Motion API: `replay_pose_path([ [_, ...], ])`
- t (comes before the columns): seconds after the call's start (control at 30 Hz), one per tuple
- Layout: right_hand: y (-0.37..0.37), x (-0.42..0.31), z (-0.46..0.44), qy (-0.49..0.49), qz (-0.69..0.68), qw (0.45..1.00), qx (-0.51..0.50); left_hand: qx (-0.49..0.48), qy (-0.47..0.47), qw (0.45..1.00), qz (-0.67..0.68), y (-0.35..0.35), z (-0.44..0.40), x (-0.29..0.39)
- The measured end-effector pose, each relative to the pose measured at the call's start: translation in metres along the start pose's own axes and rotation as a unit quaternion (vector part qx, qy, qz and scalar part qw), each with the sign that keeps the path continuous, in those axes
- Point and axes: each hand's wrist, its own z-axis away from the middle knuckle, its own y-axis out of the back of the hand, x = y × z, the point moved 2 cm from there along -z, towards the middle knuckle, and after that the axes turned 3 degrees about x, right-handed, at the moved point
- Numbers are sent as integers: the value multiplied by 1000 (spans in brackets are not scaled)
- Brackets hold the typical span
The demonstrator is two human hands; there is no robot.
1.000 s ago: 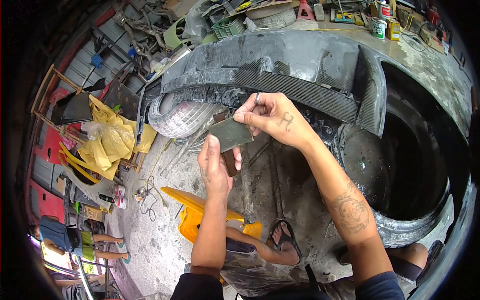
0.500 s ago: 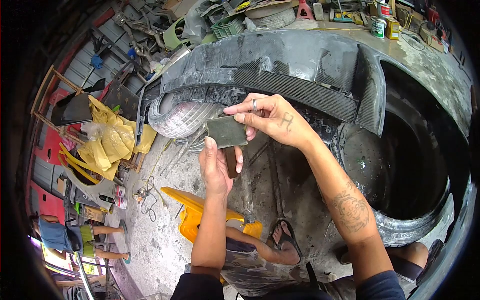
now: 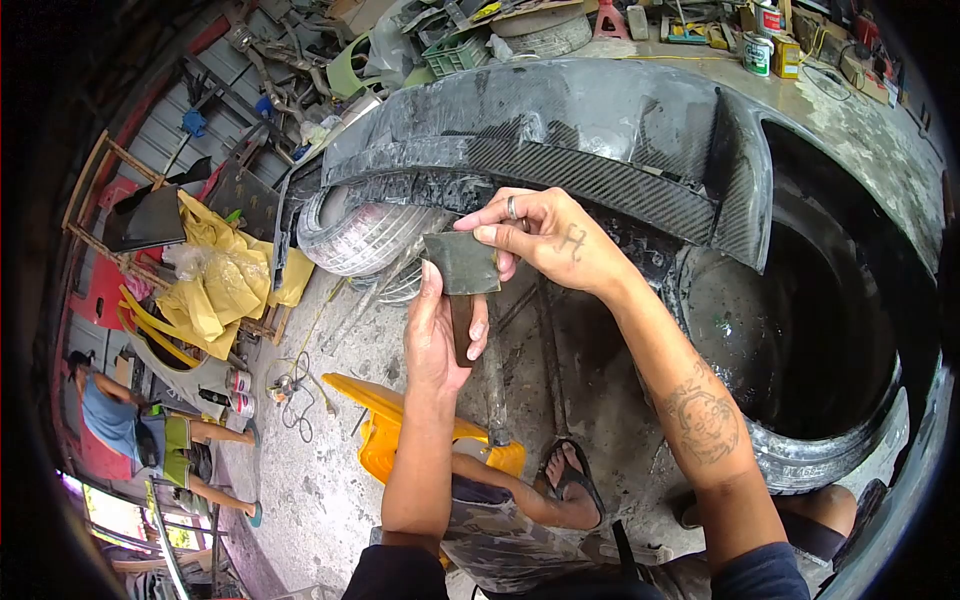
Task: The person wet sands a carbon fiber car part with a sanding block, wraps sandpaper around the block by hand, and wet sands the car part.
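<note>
A dark grey-green sheet (image 3: 462,264), roughly square, is held up between both hands. My left hand (image 3: 437,325) pinches its lower left edge with the thumb, and a brown strip (image 3: 462,330) hangs below the sheet between the thumb and fingers. My right hand (image 3: 550,235), with a ring on one finger, has its thumb on the sheet's upper right part; some of its fingertips are behind the sheet. Beyond the hands lies a large dark panel (image 3: 600,110) with a carbon-weave band, wet or dusty on its surface.
A patterned tyre (image 3: 360,240) stands under the panel's left end, and another tyre (image 3: 820,460) is at right. A yellow plastic piece (image 3: 375,440) lies near my leg. At far left are yellow sheeting (image 3: 220,285) and another person (image 3: 120,420). Cans (image 3: 757,55) stand at upper right.
The sheet has turned from a slant to nearly level, and more of the brown strip shows below it. My left hand has shifted slightly right. The other person has moved and leans differently.
</note>
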Motion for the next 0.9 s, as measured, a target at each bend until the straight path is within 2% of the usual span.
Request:
replay_pose_path([
  [0.2, 0, 0, 1, 9, -27, 1000, -7, 8, 36, 998, 44, -5, 1, 2],
  [0.4, 3, 2, 1, -10, -8, 999, -30, -27, 58, 994, 86, -8, 0, 1],
  [0.5, -1, 4, 0, -13, 13, 1000, 0, -4, 54, 992, 114, -3, 0, -4],
  [0.53, -5, 4, 1, -13, 13, 1000, 1, 3, 44, 993, 111, -2, 1, -3],
  [0.6, -10, 6, 1, -49, -74, 994, 60, 9, 32, 994, 108, 0, 3, 0],
  [0.63, -10, 5, 0, -48, -73, 994, 60, 8, 15, 996, 82, 1, 4, 3],
  [0.7, -10, 5, 0, -111, -55, 990, 73, 8, -4, 998, 57, -1, 7, 5],
  [0.73, -10, 4, 0, -111, -55, 990, 72, 36, -27, 999, 29, -2, 9, 6],
  [0.77, -11, 2, 0, -116, -45, 990, 71, 65, -51, 997, 1, -2, 10, 7],
  [0.83, -11, -5, 0, -121, -34, 990, 67, 61, -65, 996, -18, 1, 12, 7],
  [0.9, -8, -14, -1, -103, 92, 990, 40, 55, -79, 995, -36, -1, 12, 7],
])
